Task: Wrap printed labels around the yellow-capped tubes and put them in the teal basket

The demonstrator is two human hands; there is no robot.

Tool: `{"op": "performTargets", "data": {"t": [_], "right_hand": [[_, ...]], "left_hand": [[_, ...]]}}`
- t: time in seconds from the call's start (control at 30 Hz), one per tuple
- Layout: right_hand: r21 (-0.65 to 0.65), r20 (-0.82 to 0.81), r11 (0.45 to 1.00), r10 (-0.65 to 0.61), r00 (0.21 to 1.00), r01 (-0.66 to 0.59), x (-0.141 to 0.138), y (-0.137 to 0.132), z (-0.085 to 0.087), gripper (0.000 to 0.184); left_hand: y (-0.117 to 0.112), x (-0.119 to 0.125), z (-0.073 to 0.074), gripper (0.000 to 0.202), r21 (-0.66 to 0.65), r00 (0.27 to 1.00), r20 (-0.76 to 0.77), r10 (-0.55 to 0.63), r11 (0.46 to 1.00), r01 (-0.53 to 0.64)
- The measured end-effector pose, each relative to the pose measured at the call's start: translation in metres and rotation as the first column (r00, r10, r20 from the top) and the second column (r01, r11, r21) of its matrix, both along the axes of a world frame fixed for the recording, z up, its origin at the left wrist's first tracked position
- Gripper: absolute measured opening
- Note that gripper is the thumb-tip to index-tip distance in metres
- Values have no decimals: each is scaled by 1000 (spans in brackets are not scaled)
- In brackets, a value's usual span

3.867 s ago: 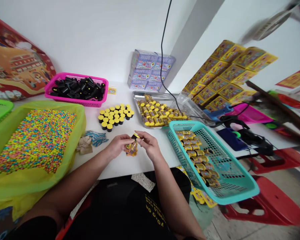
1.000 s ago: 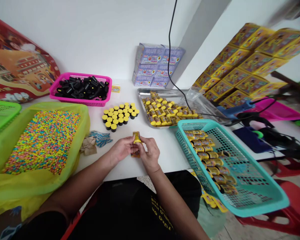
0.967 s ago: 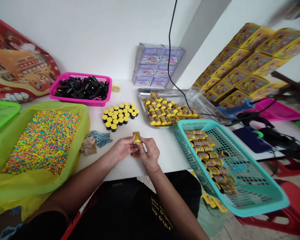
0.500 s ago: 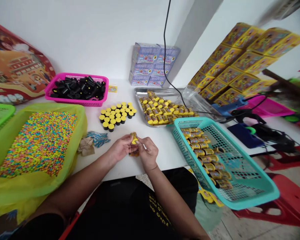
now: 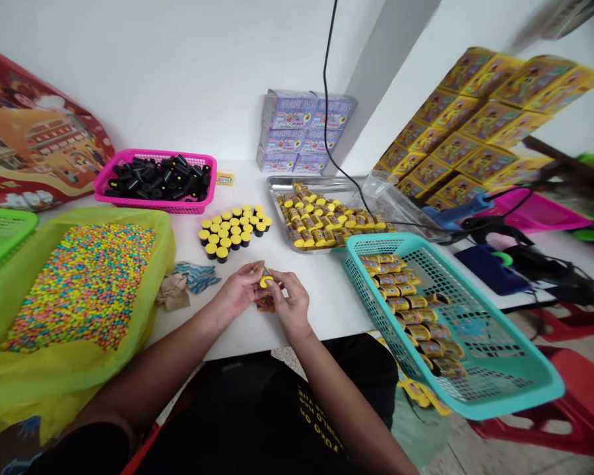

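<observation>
Over the front of the white table, a small yellow-capped canister (image 5: 266, 282) is pinched between my hands. My left hand (image 5: 240, 290) has thumb and fingers closed on its left side. My right hand (image 5: 292, 303) grips it from the right, thumb near the yellow cap. Part of its body is hidden by my fingers. Just below lies a small printed, brownish-orange piece (image 5: 266, 304), perhaps labels. Beyond my hands stands a cluster of black canisters with yellow caps (image 5: 235, 229).
Left: a yellow-lined basket (image 5: 165, 231) of colourful candies, a pink basket (image 5: 208, 206) of black canisters, and crumpled cloths (image 5: 195, 277). Right: a teal basket (image 5: 525, 389) and a metal tray (image 5: 277, 188) with labelled canisters. A black cable (image 5: 327, 86) hangs across the tray.
The canister has turned slightly between my fingers, and a greyish patch now shows on it. Both hands stay in about the same place; the view has shifted a little.
</observation>
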State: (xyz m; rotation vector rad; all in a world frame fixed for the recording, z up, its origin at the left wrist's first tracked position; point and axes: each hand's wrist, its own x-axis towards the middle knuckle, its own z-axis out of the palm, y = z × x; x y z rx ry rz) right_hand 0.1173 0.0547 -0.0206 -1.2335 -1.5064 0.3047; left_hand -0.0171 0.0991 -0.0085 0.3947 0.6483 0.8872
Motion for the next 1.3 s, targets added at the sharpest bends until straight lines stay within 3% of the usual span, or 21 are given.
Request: {"op": "performTargets", "data": {"t": [0.17, 0.33, 0.43, 0.53, 0.63, 0.8, 0.87, 0.97, 1.07, 1.13, 1.2, 1.3], "right_hand": [[22, -77, 1000, -12, 997, 14, -3, 1, -2, 14], [8, -33, 1000, -25, 999, 25, 0, 2, 4, 17], [-58, 86, 998, 18, 996, -13, 6, 1, 18, 19], [-183, 328, 983, 49, 943, 12, 13, 1, 35, 24], [-311, 508, 949, 124, 852, 47, 16, -2, 49, 27], [-359, 574, 931, 161, 802, 70, 28, -24, 66, 35], [-326, 589, 938, 106, 801, 115, 49, -35, 79, 28], [-233, 637, 941, -44, 769, 247, 104, -45, 102, 25], [-179, 748, 877, -173, 640, 447, 172, -38, 115, 24], [-229, 799, 839, -127, 587, 494, 209, -27, 112, 23], [-282, 807, 833, -62, 587, 476, 230, -16, 104, 26], [-298, 779, 856, -38, 626, 422, 233, -9, 94, 39]], "left_hand": [[-1, 1, 1, 13, -19, 1000, 22, 0, 1000, 1], [-1, 1, 0, 16, 11, 1000, -2, -2, 1000, 2], [-3, 1, 2, 24, 95, 997, -45, 62, 994, -58], [-5, 3, 5, 29, 201, 985, -131, 113, 976, -85], [-11, 6, 10, 30, 254, 979, -193, 72, 967, -21], [-24, 9, 16, 36, 302, 964, -256, -70, 942, 149], [-25, 8, 18, 46, 319, 944, -317, -90, 927, 196], [-21, 6, 17, 53, 348, 902, -431, 1, 923, 165], [-16, 4, 12, 54, 372, 851, -511, 122, 924, 91], [-12, 3, 6, 54, 405, 812, -558, 171, 910, 87], [-5, 2, -1, 50, 473, 750, -618, 234, 873, 118], [5, -4, -7, 34, 611, 579, -704, 411, 766, 200]]}}
